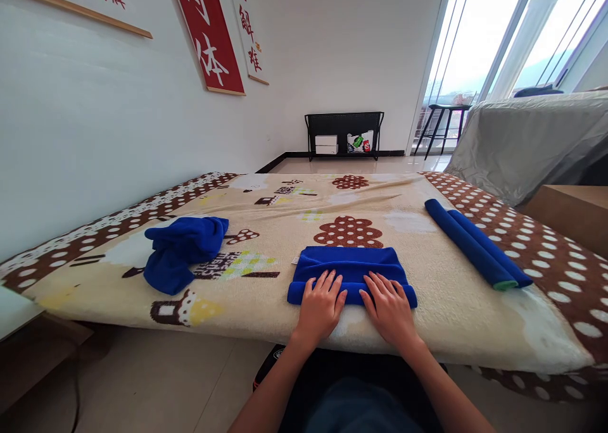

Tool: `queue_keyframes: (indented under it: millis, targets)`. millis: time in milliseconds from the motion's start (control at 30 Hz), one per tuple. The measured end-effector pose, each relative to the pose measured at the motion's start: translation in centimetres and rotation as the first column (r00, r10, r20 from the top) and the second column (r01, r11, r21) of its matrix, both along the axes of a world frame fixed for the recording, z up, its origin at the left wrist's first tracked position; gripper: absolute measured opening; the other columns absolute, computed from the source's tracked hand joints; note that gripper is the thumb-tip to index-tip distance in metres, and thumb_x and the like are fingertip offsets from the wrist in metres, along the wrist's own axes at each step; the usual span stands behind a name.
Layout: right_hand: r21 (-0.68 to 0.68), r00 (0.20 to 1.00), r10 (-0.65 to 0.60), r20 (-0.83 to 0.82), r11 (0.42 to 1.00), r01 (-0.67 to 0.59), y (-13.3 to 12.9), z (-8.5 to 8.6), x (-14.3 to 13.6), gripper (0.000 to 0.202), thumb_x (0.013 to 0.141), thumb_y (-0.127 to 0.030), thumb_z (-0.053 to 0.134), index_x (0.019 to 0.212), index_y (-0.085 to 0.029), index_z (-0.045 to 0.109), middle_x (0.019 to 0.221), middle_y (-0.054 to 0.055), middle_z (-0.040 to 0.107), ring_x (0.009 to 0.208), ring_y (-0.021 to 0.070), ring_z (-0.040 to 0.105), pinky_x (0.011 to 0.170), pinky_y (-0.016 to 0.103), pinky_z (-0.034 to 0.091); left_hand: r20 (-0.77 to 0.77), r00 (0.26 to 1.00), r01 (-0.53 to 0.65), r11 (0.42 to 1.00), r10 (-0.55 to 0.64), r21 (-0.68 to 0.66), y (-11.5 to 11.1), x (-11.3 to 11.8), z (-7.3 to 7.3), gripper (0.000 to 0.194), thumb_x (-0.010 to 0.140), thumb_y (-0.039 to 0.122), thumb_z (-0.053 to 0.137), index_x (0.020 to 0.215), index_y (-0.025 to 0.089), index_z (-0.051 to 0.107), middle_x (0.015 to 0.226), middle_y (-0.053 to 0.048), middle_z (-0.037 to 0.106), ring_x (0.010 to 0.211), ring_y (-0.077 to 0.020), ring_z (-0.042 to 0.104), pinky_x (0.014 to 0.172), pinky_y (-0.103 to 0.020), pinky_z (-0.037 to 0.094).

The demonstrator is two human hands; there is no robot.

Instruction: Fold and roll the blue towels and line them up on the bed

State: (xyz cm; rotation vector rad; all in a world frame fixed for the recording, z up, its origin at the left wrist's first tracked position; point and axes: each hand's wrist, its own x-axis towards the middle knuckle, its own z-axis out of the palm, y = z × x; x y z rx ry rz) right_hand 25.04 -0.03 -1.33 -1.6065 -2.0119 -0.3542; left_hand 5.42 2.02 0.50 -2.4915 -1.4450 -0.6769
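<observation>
A blue towel [349, 262], partly rolled along its near side, lies on the patterned blanket in front of me. My left hand [323, 300] rests on the left part of the roll, palm down with fingers stretched out over it. On the right part of the same roll lies my right hand [387, 303], its fingers also extended and slightly spread. Both thumbs point inward at the near edge. A small pale tag shows at the towel's left side.
A crumpled blue cloth [185, 249] lies to the left. Two rolled blue towels [475, 243] sit side by side on the right. The cream blanket [266, 230] covers the low surface. Beyond are a black rack [344, 126], a stool [444, 116] and a grey-covered piece of furniture [527, 135].
</observation>
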Motion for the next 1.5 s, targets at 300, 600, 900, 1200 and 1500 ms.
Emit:
queue_keyframes:
  millis: [300, 600, 900, 1200, 1500]
  targets:
    - [-0.034, 1.0, 0.001, -0.007, 0.999, -0.001, 0.0, 0.0, 0.1, 0.045, 0.102, -0.041, 0.035, 0.132, -0.02, 0.06, 0.137, 0.008, 0.059, 0.129, 0.0241, 0.052, 0.109, 0.042, 0.031, 0.006, 1.0, 0.0, 1.0, 0.0, -0.015, 0.0, 0.0, 0.0, 0.041, 0.102, 0.037, 0.038, 0.136, 0.023, 0.056, 0.142, -0.009, 0.057, 0.133, -0.0277, 0.049, 0.105, -0.048, 0.039]
    - [-0.119, 1.0, -0.005, -0.017, 0.993, 0.003, 0.2, 0.7, 0.5, 0.048, 0.103, -0.045, 0.03, 0.134, -0.021, 0.057, 0.141, 0.006, 0.055, 0.134, 0.0227, 0.048, 0.111, 0.042, 0.03, -0.008, 1.0, 0.016, 0.997, -0.017, -0.077, 0.6, -0.3, 0.4, 0.043, 0.103, 0.04, 0.034, 0.136, 0.023, 0.056, 0.144, -0.008, 0.055, 0.135, -0.0266, 0.048, 0.105, -0.048, 0.04]
    - [-0.205, 0.978, -0.208, 0.026, 0.956, 0.208, 0.8, 0.4, 5.3, 0.053, 0.101, -0.049, 0.032, 0.133, -0.015, 0.057, 0.141, 0.011, 0.054, 0.137, 0.0253, 0.044, 0.113, 0.047, 0.028, 0.006, 0.962, -0.271, 0.959, 0.272, -0.077, 1.6, -4.5, 1.2, 0.046, 0.102, 0.04, 0.034, 0.126, 0.016, 0.064, 0.136, -0.014, 0.061, 0.134, -0.0318, 0.049, 0.113, -0.06, 0.028]
    - [-0.396, 0.996, 0.088, -0.024, 0.914, -0.091, 2.6, 3.2, -1.0, 0.048, 0.103, -0.041, 0.025, 0.138, -0.025, 0.054, 0.145, 0.001, 0.052, 0.137, 0.014, 0.044, 0.112, 0.035, 0.034, -0.075, 0.977, 0.166, 0.927, -0.202, -0.335, 2.7, 1.4, 3.2, 0.046, 0.103, 0.034, 0.029, 0.139, 0.023, 0.054, 0.149, -0.006, 0.049, 0.14, -0.02, 0.043, 0.111, -0.042, 0.038]
    - [-0.372, 0.969, -0.246, 0.015, 0.899, 0.234, 3.3, 1.5, 5.1, 0.054, 0.101, -0.043, 0.031, 0.138, -0.01, 0.053, 0.146, 0.016, 0.048, 0.14, 0.0295, 0.04, 0.112, 0.052, 0.029, -0.053, 0.948, -0.318, 0.938, 0.313, -0.14, 3.6, -3.9, 1.6, 0.042, 0.1, 0.033, 0.037, 0.131, 0.017, 0.061, 0.14, -0.015, 0.056, 0.134, -0.0301, 0.05, 0.111, -0.056, 0.033]
